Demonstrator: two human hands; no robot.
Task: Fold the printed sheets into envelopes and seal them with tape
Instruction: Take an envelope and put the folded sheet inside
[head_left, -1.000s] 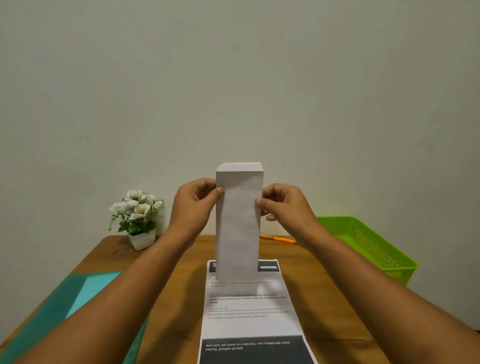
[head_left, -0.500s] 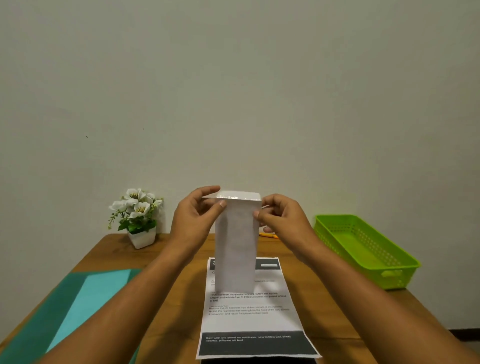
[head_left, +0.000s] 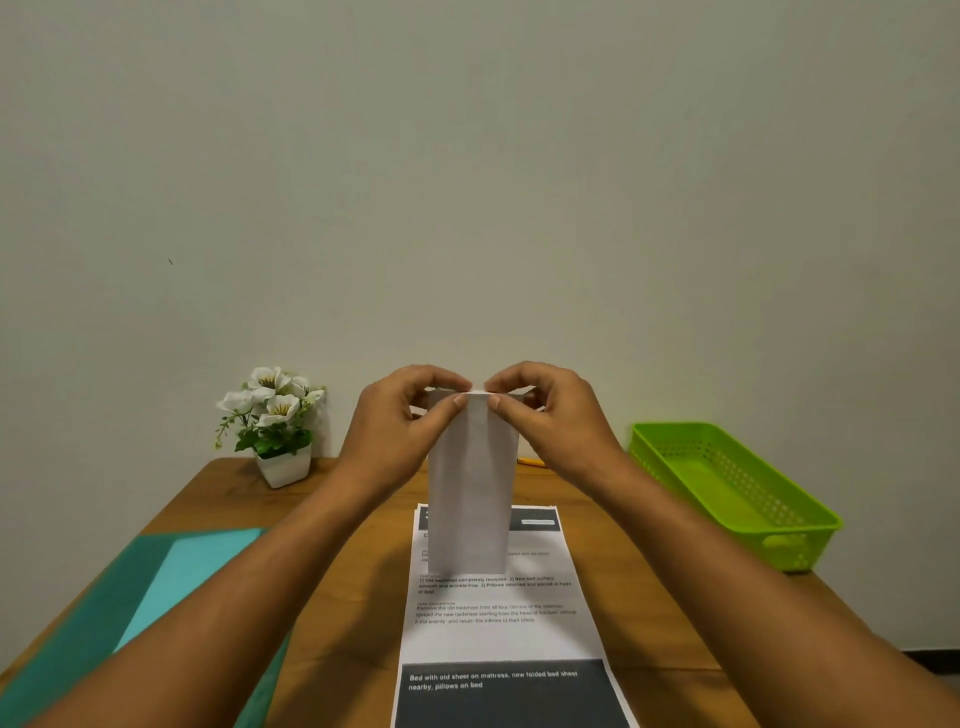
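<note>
Above wooden table (head_left: 358, 525), left hand (head_left: 400, 431) and right hand (head_left: 556, 426) pinch folded envelope (head_left: 472, 493) top edge.

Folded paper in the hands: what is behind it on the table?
A printed sheet lies flat behind the folded paper, its dark header band partly covered. An orange pencil pokes out rightward; its remainder is hidden.

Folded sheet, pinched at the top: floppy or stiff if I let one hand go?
Probably fairly stiff: the folded sheet hangs straight and flat below the left hand and right hand. Likely light: a pinch alone carries it. It may swing if one lets go.
</note>
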